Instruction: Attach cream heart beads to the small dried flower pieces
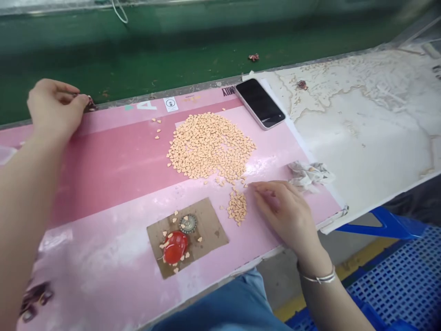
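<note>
My left hand [57, 110] is at the far left edge of the pink sheet, by the green surface. Its thumb and fingers are pinched on a small dark-red piece [90, 103], mostly hidden behind the fingertips. My right hand [284, 214] rests on the sheet with fingers curled and tips together; whatever they may hold cannot be made out. Just left of those fingertips lies a small heap of tan heart-shaped pieces [237, 207]. Behind it spreads a larger pile of the same pieces [206, 145].
A cardboard piece [210, 230] carries a glossy red blob [175, 248], a bottle cap [188, 223] and scattered tan pieces. A phone [261, 103] and crumpled tissue [310, 174] lie to the right. Dark-red pieces [36, 299] sit front left. A blue perforated crate [399, 276] stands below right.
</note>
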Motion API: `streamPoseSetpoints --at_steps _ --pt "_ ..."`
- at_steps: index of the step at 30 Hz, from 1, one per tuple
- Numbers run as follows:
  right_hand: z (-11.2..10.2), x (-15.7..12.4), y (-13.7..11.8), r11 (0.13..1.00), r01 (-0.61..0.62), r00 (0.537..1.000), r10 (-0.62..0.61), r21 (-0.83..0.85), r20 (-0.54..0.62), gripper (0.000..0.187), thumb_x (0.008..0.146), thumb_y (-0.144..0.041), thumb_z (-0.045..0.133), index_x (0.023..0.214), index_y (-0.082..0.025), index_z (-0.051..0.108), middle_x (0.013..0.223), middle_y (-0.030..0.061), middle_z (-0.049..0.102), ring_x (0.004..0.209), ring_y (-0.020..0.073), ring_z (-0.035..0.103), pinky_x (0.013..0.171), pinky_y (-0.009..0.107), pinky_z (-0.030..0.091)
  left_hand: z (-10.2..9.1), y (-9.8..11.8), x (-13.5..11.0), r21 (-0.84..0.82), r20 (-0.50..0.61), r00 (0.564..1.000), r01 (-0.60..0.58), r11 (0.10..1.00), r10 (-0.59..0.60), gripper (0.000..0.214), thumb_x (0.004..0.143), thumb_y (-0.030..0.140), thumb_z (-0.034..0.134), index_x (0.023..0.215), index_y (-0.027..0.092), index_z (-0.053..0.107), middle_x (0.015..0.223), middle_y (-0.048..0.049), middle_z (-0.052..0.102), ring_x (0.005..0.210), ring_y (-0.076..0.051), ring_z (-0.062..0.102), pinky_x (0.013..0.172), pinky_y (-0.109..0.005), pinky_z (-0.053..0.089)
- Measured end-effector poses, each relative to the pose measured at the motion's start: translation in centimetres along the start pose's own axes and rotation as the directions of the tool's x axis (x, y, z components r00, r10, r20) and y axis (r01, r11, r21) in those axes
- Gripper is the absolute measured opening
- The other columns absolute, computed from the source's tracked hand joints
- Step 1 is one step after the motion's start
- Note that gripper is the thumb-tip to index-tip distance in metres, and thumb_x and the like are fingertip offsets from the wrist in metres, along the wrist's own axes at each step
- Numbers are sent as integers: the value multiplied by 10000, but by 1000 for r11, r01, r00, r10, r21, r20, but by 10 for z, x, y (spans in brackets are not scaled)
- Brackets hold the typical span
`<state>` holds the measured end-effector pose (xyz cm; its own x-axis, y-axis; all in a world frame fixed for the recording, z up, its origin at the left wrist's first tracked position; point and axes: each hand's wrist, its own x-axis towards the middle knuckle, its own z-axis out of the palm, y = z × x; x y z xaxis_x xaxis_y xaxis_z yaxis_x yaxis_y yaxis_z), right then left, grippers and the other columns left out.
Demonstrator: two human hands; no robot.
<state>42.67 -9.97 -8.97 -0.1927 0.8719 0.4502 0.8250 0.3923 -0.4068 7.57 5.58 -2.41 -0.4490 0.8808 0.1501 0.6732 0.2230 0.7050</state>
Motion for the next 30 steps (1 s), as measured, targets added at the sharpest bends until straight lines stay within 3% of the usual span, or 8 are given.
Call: streamPoseSetpoints --at_steps 5,9,11,15,18,21,26,30 --pt "1 20 1 995 96 992 -97 15 83 137 1115 -205 605 1010 -231 689 936 46 789 838 207 753 715 327 605 11 -1 67 113 8 998 57 992 -58 328 971 249 761 784 171 504 1261 30 535 1428 -155 641 1288 -209 455" --pt "-2 31 5 991 132 979 -132 5 158 171 1121 -227 585 962 -228 649 867 34 751 765 193 735 661 309 560 -3 -16 79 232 26 994 96 968 -105 229 980 241 675 813 144 552 1386 8 496 1370 -187 685 1282 -279 474" --pt "-2 33 6 988 156 973 -152 -12 174 161 1098 -216 595 942 -234 628 843 33 741 738 201 721 632 316 525 -20 -26 65 290 28 996 76 954 -88 129 969 248 661 943 122 655 1334 5 572 1312 -185 697 1262 -316 499" --pt "-5 28 6 992 122 969 -127 34 210 112 1055 -167 566 997 -234 635 877 33 745 753 201 729 644 311 523 -73 -53 7 373 121 992 -11 928 -36 311 958 376 623 1140 161 753 1189 -38 723 1241 -264 678 1240 -481 513" --pt "-8 18 7 994 90 973 -103 69 205 97 1059 -185 576 1031 -240 651 872 19 737 721 191 707 650 310 525 -116 -86 -41 454 242 970 -138 880 27 377 892 483 584 1085 208 755 1155 -80 758 1088 -304 683 1111 -542 558" --pt "-10 9 9 991 93 984 -106 95 144 76 1048 -203 638 995 -255 653 824 -3 735 657 177 664 612 304 506 -144 -116 -79 510 302 937 -315 801 176 391 914 529 520 1039 226 731 1092 -106 770 1031 -327 685 1076 -554 545" --pt "-9 3 4 994 76 996 -80 83 43 92 991 -186 717 974 -267 677 821 17 753 614 205 647 567 349 503 -150 -133 -105 536 292 935 -336 775 203 497 971 622 490 1043 205 750 1105 -152 780 1095 -372 705 1075 -586 561" --pt "-12 0 -2 996 31 1000 -31 86 -2 119 979 -170 713 975 -283 677 809 23 754 609 221 634 574 378 513 -138 -142 -85 539 163 971 -238 808 177 775 906 850 484 1127 165 773 1074 -98 763 1015 -303 752 1025 -571 625"
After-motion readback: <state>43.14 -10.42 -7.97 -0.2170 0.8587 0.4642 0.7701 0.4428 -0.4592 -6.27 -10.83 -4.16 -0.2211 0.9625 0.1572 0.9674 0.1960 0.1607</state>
